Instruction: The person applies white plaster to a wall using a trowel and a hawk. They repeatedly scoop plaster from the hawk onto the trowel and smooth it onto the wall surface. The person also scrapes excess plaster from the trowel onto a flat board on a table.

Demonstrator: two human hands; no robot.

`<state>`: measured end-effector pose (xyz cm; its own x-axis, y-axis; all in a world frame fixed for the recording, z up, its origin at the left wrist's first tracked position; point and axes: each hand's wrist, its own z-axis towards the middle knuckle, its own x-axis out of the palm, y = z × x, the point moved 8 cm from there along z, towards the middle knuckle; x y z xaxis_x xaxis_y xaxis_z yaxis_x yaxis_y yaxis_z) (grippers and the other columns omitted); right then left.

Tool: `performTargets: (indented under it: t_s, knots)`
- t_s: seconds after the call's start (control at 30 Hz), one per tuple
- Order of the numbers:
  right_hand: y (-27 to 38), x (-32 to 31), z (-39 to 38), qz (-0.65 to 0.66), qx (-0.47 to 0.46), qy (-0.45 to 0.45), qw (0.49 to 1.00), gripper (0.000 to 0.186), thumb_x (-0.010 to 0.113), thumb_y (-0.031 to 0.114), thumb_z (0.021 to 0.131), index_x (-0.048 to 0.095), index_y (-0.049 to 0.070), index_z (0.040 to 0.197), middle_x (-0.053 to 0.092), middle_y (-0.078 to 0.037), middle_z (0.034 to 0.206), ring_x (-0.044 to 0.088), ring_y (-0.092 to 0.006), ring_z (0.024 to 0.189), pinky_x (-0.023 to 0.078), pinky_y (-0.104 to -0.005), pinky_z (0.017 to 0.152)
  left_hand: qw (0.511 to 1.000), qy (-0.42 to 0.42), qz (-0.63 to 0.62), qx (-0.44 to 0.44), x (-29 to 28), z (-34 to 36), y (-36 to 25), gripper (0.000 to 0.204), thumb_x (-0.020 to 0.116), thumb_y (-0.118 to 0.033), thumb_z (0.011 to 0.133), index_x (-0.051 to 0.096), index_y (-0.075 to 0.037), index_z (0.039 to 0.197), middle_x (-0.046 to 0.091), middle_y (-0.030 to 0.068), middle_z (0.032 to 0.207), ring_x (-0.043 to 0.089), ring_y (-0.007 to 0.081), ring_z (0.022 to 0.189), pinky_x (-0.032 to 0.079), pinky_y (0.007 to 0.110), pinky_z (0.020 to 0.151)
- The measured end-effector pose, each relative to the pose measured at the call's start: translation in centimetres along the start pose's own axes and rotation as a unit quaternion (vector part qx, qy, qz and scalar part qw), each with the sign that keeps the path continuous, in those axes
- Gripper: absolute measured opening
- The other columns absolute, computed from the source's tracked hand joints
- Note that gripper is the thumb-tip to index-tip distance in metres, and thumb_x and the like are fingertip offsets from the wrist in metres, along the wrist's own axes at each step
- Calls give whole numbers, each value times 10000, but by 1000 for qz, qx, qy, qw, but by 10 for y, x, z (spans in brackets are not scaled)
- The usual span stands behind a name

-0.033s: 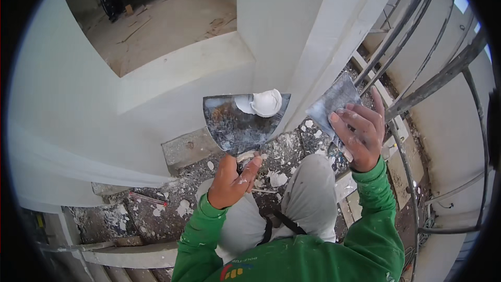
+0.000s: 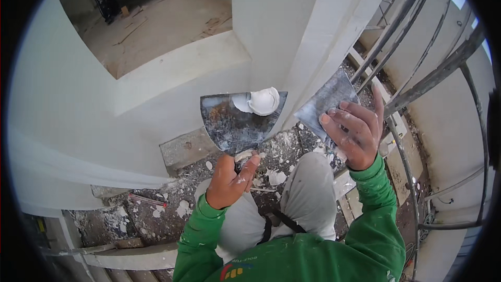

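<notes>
At the far left a smooth white wall [image 2: 62, 110] bends with the lens, and through an opening in it a dusty floor [image 2: 167, 37] with scattered scraps shows beyond. Lower down, a slim reddish object [image 2: 147, 199] lies on the dark platform [image 2: 172, 224], which is strewn with white flakes. A grey concrete block [image 2: 188, 148] sits at the foot of the wall.

The left hand [image 2: 233, 178] is curled closed around the handle of a wide blade [image 2: 235, 125] — most of that handle is hidden by the fingers. The blade fans outward in front of the wall, its dark face stained and facing up. Near its far edge, right of the middle, rests a rounded heap of white paste [image 2: 265, 101], with a flatter smear at its left. Light trousers [image 2: 309, 193] show below, knees bent.

Farther right, the right hand [image 2: 360, 132] grips a smaller grey plate [image 2: 329, 97], three fingers spread over its face, the little finger raised and the thumb out of sight. This plate tilts beside the wall's corner, apart from the wide blade; whether it touches the wall, I cannot tell. Curved metal bars [image 2: 441, 76] stand beyond.
</notes>
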<state>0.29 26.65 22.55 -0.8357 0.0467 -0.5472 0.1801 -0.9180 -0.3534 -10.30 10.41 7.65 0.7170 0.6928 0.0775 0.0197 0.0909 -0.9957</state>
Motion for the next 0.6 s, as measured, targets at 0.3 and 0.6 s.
performTargets:
  t_s: [0.3,0.6]
  knots:
    - [12,40,1,97,-21,159,982,396,695,243,697,699,277,1092,620,109,977,594,-106,959,282,-673,1074,995,-56,-69,39,2,8,-26,267,565,-99,926,460,24,1139,530,66,694,465,110,456,391,256,385]
    - [-144,60,-121,287,607,-76,737,276,555,192,960,612,-31,1113,573,-17,865,502,-88,762,429,-235,695,984,-115,-124,48,-27,-4,-4,359,496,-80,948,344,-26,1268,504,99,794,485,131,529,429,260,360]
